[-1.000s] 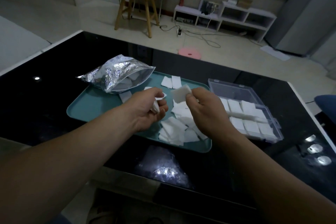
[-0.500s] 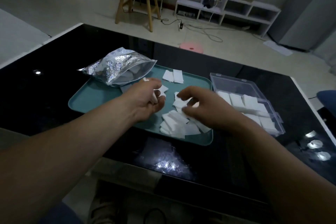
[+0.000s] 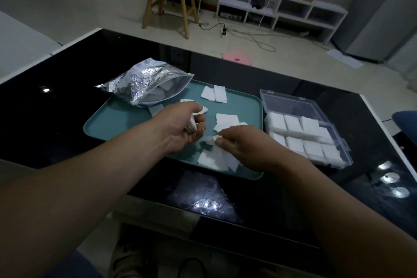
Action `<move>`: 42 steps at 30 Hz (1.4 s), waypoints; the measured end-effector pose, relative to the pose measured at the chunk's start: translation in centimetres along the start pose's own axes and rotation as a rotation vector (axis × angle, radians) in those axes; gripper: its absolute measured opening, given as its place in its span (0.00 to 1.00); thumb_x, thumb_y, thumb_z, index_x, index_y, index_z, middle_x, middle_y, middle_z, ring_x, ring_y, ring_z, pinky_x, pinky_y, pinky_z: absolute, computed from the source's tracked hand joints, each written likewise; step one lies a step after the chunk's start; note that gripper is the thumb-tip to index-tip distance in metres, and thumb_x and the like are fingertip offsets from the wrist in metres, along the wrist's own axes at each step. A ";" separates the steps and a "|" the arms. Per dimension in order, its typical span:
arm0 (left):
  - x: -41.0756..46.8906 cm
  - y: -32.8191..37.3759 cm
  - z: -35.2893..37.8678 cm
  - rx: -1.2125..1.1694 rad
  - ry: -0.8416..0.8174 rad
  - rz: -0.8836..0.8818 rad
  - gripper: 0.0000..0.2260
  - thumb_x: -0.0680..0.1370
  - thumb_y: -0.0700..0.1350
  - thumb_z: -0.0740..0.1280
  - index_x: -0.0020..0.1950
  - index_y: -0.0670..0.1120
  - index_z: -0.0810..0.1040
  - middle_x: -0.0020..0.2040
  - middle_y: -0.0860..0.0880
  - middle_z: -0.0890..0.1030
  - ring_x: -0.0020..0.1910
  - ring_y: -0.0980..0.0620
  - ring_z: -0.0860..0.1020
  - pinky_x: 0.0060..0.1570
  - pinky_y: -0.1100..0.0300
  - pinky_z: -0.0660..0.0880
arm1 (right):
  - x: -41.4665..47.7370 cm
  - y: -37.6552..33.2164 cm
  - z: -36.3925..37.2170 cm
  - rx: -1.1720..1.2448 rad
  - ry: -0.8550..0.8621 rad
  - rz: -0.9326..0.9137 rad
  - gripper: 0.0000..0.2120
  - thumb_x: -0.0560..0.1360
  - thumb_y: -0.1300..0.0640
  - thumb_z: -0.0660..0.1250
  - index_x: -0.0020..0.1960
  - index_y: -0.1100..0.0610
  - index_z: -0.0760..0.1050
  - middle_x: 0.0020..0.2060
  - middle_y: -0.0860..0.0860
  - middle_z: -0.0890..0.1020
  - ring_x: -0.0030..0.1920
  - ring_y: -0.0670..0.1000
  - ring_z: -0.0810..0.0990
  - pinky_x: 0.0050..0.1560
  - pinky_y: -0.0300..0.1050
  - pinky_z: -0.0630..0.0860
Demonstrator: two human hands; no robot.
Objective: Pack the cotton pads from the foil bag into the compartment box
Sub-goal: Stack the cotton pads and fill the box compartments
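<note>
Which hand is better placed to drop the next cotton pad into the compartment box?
Right. The right hand pinches a cotton pad and lies nearer the compartment box; the left hand, gripping pads, is farther off.

We get a dim, underexposed frame: lamp glare spots on the glossy table [image 3: 56, 124], floor [image 3: 67, 13] brighter, wide-angle bending at edges.

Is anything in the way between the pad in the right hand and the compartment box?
Nothing visible. The right hand pinches a cotton pad over the teal tray; the compartment box lies right of the tray, lid open. Only the tray's low rim lies between. The visible compartments already hold pads.
</note>
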State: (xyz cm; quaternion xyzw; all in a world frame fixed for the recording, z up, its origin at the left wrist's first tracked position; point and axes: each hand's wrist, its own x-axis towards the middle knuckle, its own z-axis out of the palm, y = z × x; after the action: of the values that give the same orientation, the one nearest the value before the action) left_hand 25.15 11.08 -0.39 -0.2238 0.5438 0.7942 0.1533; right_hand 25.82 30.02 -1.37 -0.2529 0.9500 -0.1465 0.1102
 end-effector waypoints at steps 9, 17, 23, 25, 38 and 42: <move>-0.4 0.0 0.4 0.026 -0.042 0.114 0.05 0.82 0.38 0.64 0.53 0.48 0.74 0.38 0.47 0.76 0.30 0.53 0.74 0.26 0.66 0.72 | 0.2 -0.1 -1.8 0.329 0.319 0.235 0.20 0.85 0.47 0.61 0.43 0.60 0.79 0.39 0.58 0.81 0.38 0.52 0.76 0.40 0.47 0.72; -0.2 -1.2 1.0 0.253 -0.078 0.208 0.08 0.80 0.35 0.64 0.50 0.48 0.75 0.39 0.45 0.76 0.31 0.51 0.75 0.26 0.63 0.73 | 0.0 -0.1 -1.8 0.657 0.299 0.471 0.20 0.84 0.48 0.63 0.46 0.62 0.84 0.37 0.55 0.83 0.36 0.50 0.78 0.41 0.46 0.73; 0.1 -2.8 1.7 0.349 -0.179 0.224 0.07 0.81 0.42 0.71 0.53 0.45 0.73 0.43 0.41 0.78 0.31 0.50 0.75 0.28 0.60 0.73 | 0.7 0.1 -1.6 1.240 0.284 0.503 0.10 0.81 0.64 0.64 0.53 0.65 0.84 0.45 0.62 0.86 0.43 0.58 0.87 0.52 0.56 0.83; 0.2 -2.8 1.6 0.439 -0.160 0.292 0.13 0.78 0.46 0.74 0.55 0.44 0.72 0.45 0.39 0.81 0.34 0.49 0.76 0.32 0.56 0.75 | 0.7 0.2 -1.5 1.322 0.219 0.473 0.11 0.82 0.63 0.65 0.57 0.64 0.84 0.49 0.62 0.88 0.49 0.59 0.88 0.50 0.53 0.84; 0.7 -1.8 0.4 1.031 -0.114 0.696 0.08 0.80 0.55 0.70 0.52 0.53 0.75 0.44 0.54 0.80 0.41 0.59 0.78 0.38 0.64 0.74 | 0.2 0.6 -1.8 1.153 0.154 0.431 0.08 0.83 0.58 0.67 0.56 0.59 0.83 0.47 0.55 0.88 0.49 0.53 0.87 0.54 0.49 0.80; 1.3 -1.5 -0.2 0.766 -0.126 0.568 0.04 0.82 0.48 0.67 0.52 0.50 0.80 0.46 0.49 0.85 0.45 0.47 0.83 0.45 0.47 0.82 | 0.4 0.4 -1.9 1.168 0.225 0.477 0.07 0.82 0.62 0.65 0.51 0.62 0.82 0.46 0.58 0.87 0.50 0.55 0.88 0.49 0.48 0.81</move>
State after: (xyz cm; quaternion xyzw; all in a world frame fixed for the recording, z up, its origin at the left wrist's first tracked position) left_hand 24.78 11.45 -2.33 0.0550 0.8265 0.5592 0.0345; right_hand 24.74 30.51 0.26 0.0842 0.7496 -0.6370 0.1591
